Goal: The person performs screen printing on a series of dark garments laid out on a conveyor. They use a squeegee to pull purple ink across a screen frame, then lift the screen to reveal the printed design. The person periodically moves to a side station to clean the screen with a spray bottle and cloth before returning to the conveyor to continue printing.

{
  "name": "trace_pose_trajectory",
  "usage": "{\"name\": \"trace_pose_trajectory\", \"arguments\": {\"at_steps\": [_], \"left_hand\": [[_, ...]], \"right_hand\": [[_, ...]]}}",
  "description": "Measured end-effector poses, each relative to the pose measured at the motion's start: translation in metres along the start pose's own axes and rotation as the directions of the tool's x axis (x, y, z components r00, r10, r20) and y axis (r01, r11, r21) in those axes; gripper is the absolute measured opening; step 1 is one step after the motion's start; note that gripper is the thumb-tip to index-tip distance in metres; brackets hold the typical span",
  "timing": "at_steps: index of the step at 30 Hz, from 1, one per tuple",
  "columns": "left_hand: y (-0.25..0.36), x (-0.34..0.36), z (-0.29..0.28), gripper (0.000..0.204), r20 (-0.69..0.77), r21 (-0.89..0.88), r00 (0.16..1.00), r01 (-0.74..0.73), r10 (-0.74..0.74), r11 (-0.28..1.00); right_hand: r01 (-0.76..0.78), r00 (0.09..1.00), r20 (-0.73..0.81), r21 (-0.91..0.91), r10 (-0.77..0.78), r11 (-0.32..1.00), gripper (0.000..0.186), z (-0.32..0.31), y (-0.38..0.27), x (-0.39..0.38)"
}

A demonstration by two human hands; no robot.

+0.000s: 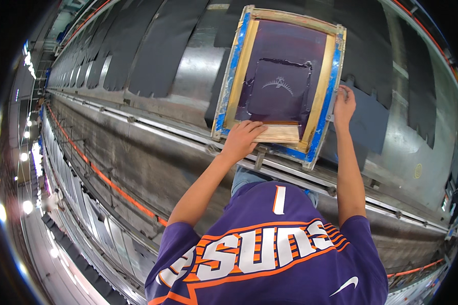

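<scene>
A wooden screen printing frame point(334, 71) with blue tape along its sides lies over the long table in front of me. Its dark purple mesh point(290, 43) shows a thin pale curved design inside a rectangle of wet-looking ink. Across the near end of the mesh rests a wooden squeegee point(282, 134). My left hand point(243, 140) is closed over the squeegee's left part. At the frame's right side, my right hand point(345, 108) has its fingers curled against the outer edge, beside a small metal fitting.
Dark fabric pieces point(163, 51) lie in a row along the metal table to the left, and others point(374, 117) to the right. A metal rail point(178, 129) with stops runs along the table's near edge. An orange line point(112, 184) follows another long table at left.
</scene>
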State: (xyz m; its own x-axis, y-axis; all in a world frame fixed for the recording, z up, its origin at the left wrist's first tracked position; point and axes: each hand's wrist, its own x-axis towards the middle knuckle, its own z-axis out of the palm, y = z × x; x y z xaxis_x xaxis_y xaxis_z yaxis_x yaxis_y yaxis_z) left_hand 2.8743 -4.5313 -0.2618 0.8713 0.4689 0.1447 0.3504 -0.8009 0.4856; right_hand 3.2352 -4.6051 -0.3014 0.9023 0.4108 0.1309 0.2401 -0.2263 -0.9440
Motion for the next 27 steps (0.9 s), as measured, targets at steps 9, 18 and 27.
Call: {"name": "trace_pose_trajectory", "arguments": {"at_steps": [9,18,27], "left_hand": [[-0.111,-0.007,-0.059,0.05,0.023,0.007,1.0,-0.004,0.004,1.0],[-0.13,-0.049,-0.073,0.066,0.235,0.069,0.96,-0.174,0.154,0.982],[-0.168,0.086,-0.047,0.051,0.02,0.117,0.979,-0.202,0.201,0.972]], "right_hand": [[0.001,0.999,-0.039,-0.109,-0.005,0.994,0.018,0.101,-0.024,-0.05],[-0.04,0.998,-0.056,-0.313,0.024,0.949,0.02,0.113,-0.03,-0.057],[0.38,0.919,0.215,-0.698,-0.329,0.606,0.038,0.091,-0.049,-0.041]]}}
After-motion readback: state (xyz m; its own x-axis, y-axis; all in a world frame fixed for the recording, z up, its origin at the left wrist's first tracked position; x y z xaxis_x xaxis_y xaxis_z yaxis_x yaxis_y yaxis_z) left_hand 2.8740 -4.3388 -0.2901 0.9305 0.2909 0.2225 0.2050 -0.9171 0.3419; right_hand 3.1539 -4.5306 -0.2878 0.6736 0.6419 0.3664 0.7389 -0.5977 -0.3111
